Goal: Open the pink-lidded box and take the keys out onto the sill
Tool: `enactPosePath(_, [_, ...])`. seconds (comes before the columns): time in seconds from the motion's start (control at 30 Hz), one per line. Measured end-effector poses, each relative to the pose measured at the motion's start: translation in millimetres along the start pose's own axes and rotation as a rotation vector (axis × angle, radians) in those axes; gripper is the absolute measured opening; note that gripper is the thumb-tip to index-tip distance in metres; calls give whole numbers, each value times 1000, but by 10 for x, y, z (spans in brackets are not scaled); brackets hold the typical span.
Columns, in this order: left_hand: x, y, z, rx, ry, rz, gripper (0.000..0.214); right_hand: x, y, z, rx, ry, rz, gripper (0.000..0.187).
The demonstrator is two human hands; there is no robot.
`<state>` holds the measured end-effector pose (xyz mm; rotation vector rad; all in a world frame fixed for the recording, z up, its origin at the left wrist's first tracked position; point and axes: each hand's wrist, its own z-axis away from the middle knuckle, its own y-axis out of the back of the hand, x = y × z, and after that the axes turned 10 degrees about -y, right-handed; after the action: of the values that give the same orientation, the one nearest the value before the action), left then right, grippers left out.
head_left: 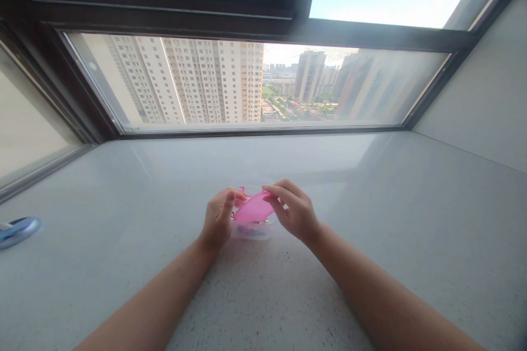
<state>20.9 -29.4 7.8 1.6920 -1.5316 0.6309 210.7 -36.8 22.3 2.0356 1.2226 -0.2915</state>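
A small clear plastic container (252, 232) rests on the pale stone sill (370, 219) in front of me. Over it both hands hold a pink lid-like piece (254, 209), tilted, its left end lower. My left hand (218, 218) pinches the left end with thumb and fingers. My right hand (293, 209) grips the right end from above. Something dark lies inside the container, too small to identify.
A wide window (255, 85) with a dark frame runs along the back of the sill, tower blocks beyond. A blue and silver object (17, 230) lies at the far left. A grey wall (486, 88) closes the right side.
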Motion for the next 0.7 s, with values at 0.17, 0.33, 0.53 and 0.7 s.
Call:
enactPosePath(0.17, [8,19,-15,3,-75,-31,47,-10,33,-1,2,5,-15,17])
enactPosePath(0.33, [16,20,-45,34,-99,-42,44,-58,49,3,144,-61,-67,11])
enactPosePath(0.53, [-56,54,-73,148,-38,-7,35,176,35,-25,441,-351,-187,14])
enactPosePath(0.7, [-46,53,-64,197,-55,36,35,678,186,-34,489,-733,-128,23])
